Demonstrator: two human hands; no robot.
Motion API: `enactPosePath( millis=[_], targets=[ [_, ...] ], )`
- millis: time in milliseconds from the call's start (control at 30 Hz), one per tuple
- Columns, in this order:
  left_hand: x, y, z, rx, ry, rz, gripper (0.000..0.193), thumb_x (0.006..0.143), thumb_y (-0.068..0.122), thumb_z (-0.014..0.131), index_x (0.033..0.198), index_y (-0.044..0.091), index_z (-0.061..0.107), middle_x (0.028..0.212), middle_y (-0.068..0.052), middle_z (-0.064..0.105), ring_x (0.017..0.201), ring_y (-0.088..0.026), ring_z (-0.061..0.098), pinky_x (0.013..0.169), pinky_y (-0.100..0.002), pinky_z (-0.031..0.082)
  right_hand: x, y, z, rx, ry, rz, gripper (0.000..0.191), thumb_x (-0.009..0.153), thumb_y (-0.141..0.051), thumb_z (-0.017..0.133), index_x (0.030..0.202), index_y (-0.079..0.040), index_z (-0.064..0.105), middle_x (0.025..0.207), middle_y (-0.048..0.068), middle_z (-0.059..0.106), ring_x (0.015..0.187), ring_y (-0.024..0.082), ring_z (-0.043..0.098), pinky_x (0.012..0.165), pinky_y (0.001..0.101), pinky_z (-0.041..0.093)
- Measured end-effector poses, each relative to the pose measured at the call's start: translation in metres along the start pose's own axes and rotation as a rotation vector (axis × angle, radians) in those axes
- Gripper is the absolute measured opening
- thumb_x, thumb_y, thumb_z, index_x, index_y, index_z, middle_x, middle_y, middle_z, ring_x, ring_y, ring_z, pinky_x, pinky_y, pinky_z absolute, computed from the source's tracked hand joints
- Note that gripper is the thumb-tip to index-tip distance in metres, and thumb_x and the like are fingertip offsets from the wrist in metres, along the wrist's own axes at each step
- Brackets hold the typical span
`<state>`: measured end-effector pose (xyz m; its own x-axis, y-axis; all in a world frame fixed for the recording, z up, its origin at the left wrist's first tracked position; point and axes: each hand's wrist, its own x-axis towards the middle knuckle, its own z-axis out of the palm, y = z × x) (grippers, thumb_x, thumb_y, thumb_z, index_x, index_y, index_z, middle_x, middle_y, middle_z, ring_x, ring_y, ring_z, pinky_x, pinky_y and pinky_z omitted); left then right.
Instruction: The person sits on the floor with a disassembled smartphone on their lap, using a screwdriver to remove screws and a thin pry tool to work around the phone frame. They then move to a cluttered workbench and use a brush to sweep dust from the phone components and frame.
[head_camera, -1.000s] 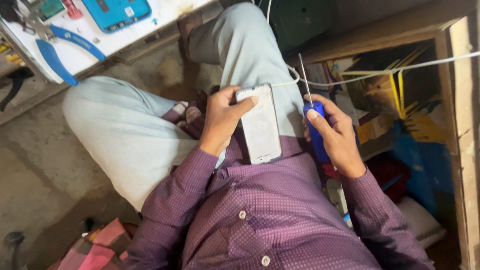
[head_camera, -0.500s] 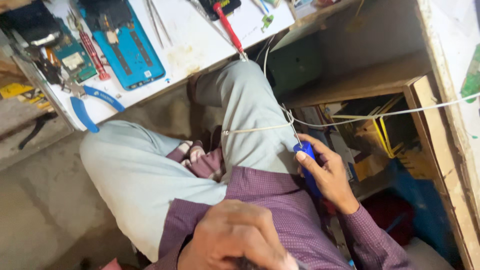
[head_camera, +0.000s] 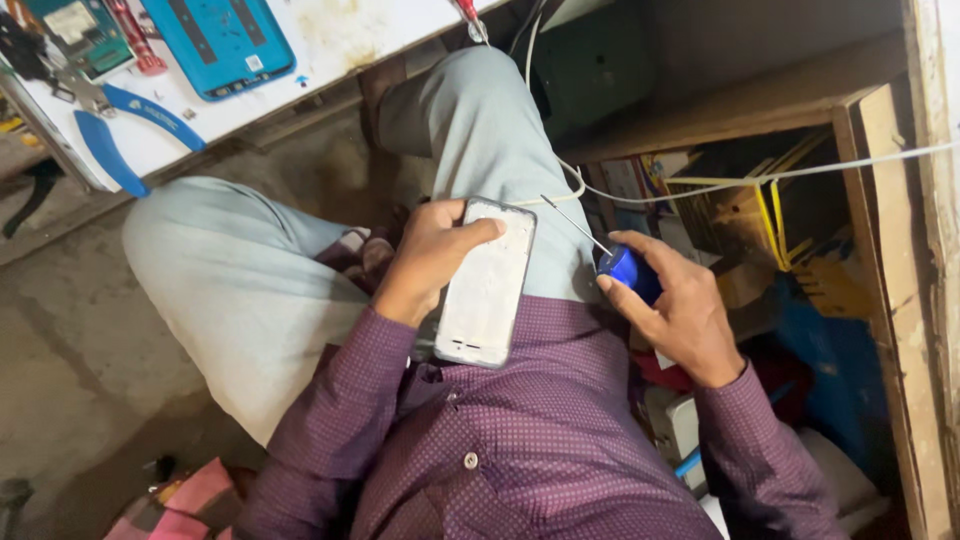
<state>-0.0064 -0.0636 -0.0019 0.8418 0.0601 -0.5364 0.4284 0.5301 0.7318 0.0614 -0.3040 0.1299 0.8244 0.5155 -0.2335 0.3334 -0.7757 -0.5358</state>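
The left hand (head_camera: 430, 260) held the white phone case (head_camera: 487, 285) mid-frame; the right hand (head_camera: 675, 305) gripped a blue screwdriver (head_camera: 615, 262). Holding the case steady seemed wise.

My shirt (head_camera: 540, 440) is purple with a fine pale dot pattern; my trousers (head_camera: 240, 290) are light grey-green. The phone shell (head_camera: 487, 285) on my lap is silvery white. Right of it, the screwdriver handle (head_camera: 628, 270) is bright blue. Above it, the white bench (head_camera: 330, 40) carries a turquoise panel (head_camera: 220, 45) and blue-handled pliers (head_camera: 120, 120).
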Motion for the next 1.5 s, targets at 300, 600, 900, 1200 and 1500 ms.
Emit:
enactPosePath(
  millis=[300, 600, 900, 1200, 1500],
  targets=[
    [0.008, -0.008, 0.008, 0.335, -0.01, 0.115, 0.021, 0.081, 0.017, 0.076, 0.088, -0.003, 0.076, 0.072, 0.0, 0.071, 0.065, -0.005, 0.062, 0.056, -0.026, 0.049, 0.009, 0.005, -0.004, -0.208, -0.116, -0.163, 0.048, 0.088, -0.029, 0.075, 0.13, -0.008, 0.065, 0.09, 0.013, 0.067, 0.062, 0.027, 0.063, 0.064, 0.0387, 0.054],
    [0.007, -0.007, 0.01, 0.408, 0.008, 0.202, 0.022, 0.079, 0.019, 0.076, 0.086, -0.002, 0.075, 0.069, -0.001, 0.071, 0.066, -0.004, 0.062, 0.058, -0.026, 0.05, 0.014, 0.011, 0.005, -0.196, -0.127, -0.215, 0.048, 0.089, -0.03, 0.074, 0.129, -0.006, 0.064, 0.092, 0.014, 0.069, 0.063, 0.027, 0.065, 0.063, 0.0378, 0.055],
    [0.004, -0.002, 0.012, 0.451, 0.014, 0.184, 0.024, 0.079, 0.02, 0.077, 0.088, -0.002, 0.075, 0.069, -0.003, 0.072, 0.065, -0.006, 0.065, 0.058, -0.027, 0.052, 0.016, 0.011, 0.012, -0.157, -0.151, -0.172, 0.048, 0.09, -0.031, 0.073, 0.13, -0.005, 0.065, 0.091, 0.014, 0.069, 0.06, 0.028, 0.063, 0.062, 0.0388, 0.053],
    [0.001, 0.001, 0.013, 0.432, 0.006, 0.166, 0.024, 0.079, 0.019, 0.076, 0.091, -0.002, 0.076, 0.073, -0.005, 0.075, 0.068, -0.007, 0.067, 0.059, -0.027, 0.053, 0.021, 0.01, 0.015, -0.097, -0.152, -0.182, 0.048, 0.09, -0.032, 0.072, 0.128, -0.004, 0.065, 0.095, 0.015, 0.07, 0.063, 0.027, 0.065, 0.064, 0.0382, 0.054],
    [0.0, 0.003, 0.013, 0.351, -0.021, 0.112, 0.026, 0.079, 0.017, 0.076, 0.096, -0.001, 0.077, 0.076, -0.003, 0.075, 0.069, -0.006, 0.067, 0.06, -0.026, 0.054, 0.019, 0.01, 0.015, -0.023, -0.092, -0.224, 0.042, 0.095, -0.03, 0.07, 0.128, -0.004, 0.065, 0.094, 0.015, 0.068, 0.077, 0.028, 0.068, 0.07, 0.0375, 0.055]
  ],
)
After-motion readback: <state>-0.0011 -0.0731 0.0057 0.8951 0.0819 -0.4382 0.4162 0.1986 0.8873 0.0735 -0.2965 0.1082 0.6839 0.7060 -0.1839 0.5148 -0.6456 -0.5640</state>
